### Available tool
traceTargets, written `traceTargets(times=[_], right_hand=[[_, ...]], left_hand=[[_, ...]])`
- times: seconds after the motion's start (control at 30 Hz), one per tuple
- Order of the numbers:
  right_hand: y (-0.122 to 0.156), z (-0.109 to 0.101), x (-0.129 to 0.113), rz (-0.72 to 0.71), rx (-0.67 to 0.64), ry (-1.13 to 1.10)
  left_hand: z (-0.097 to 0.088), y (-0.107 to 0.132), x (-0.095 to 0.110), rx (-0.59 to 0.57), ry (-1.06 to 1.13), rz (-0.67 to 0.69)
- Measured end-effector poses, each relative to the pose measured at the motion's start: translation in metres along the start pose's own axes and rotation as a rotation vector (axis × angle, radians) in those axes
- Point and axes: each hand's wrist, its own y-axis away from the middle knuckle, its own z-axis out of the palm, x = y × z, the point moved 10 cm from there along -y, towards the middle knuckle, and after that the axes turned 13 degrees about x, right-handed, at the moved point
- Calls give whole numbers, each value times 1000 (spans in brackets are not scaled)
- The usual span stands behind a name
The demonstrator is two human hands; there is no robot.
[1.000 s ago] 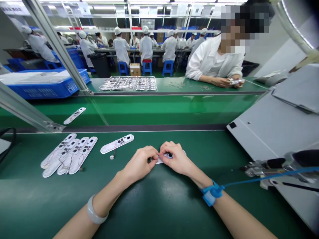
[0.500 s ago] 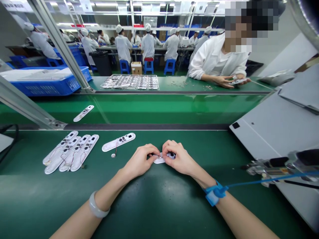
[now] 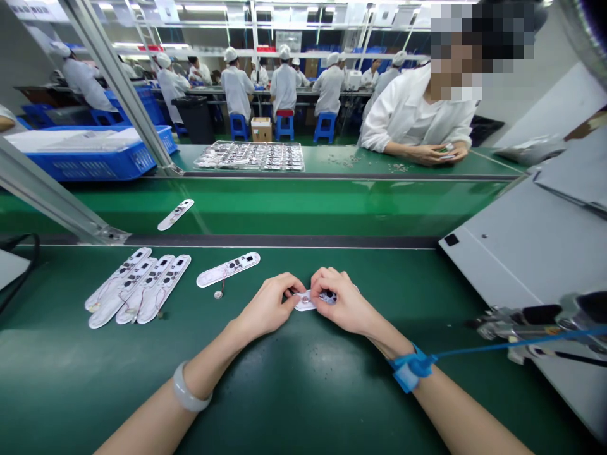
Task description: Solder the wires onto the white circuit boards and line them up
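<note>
Between my hands a long white casing [image 3: 303, 306] with rounded ends and dark electronic parts lies on the green bench; fingers cover much of it. My left hand [image 3: 271, 304] pinches its left end, beside a small round metallic part in the casing. Curled over the middle and right side, my right hand [image 3: 339, 299] has thumb and fingers closed on the casing. Left of my hands lies a similar casing [image 3: 228, 270], its small round wired part [image 3: 218, 294] resting on the bench. Farther left, several such casings [image 3: 154, 287] lie overlapping at a slant.
Beyond the bench edge, a casing [image 3: 176, 215] rests on the green conveyor belt [image 3: 303, 212]. A tray of parts [image 3: 249, 156] and a blue basket [image 3: 95, 161] stand behind it. A co-worker [image 3: 412, 120] holds something across the belt. At right are a grey machine [image 3: 512, 253] and a blue wrist cord [image 3: 474, 346].
The casing on the belt has moved right. The co-worker's hands have shifted and tilted their item. My hands stay almost in place, and the round part in the casing shows more clearly.
</note>
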Motion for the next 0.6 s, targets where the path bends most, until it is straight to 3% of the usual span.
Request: traceTargets(times=[0.6], right_hand=[[1,1,-2,-31,9,17]], left_hand=[[2,0,-3,11,8,-39]])
